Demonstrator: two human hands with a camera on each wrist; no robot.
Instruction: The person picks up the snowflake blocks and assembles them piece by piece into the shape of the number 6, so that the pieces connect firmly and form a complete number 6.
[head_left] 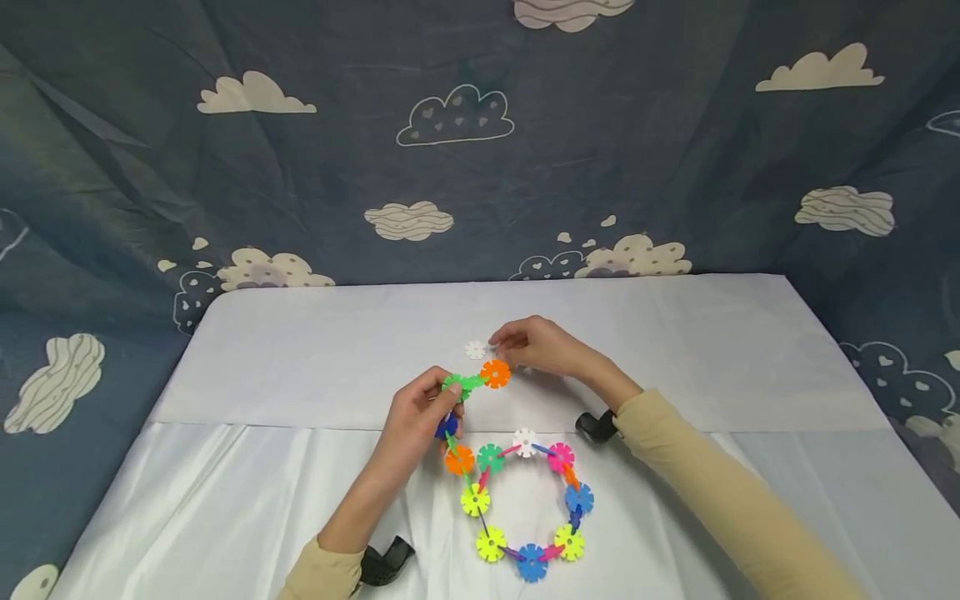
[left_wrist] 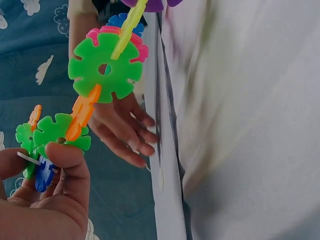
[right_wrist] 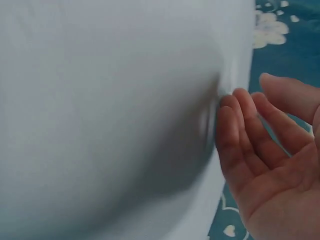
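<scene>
Snowflake-shaped plastic discs are linked into a ring with a tail. My left hand [head_left: 420,410] pinches the tail between thumb and fingers at a green snowflake disc [head_left: 454,387]. Beyond it, an orange snowflake disc [head_left: 495,374] forms the tail's end. In the left wrist view, a blue snowflake disc [left_wrist: 45,175] and a white edge show near the thumb and fingers. My right hand [head_left: 542,346] is low over the cloth, fingers loosely bent, beside a loose white snowflake disc [head_left: 476,350]. The right wrist view shows nothing held by these fingers [right_wrist: 228,132].
The linked ring, with a blue disc [head_left: 532,563] at its near side, lies on the white tablecloth [head_left: 300,492]. Black straps [head_left: 386,562] circle the wrists. A dark cloud-patterned curtain [head_left: 480,183] hangs behind the table.
</scene>
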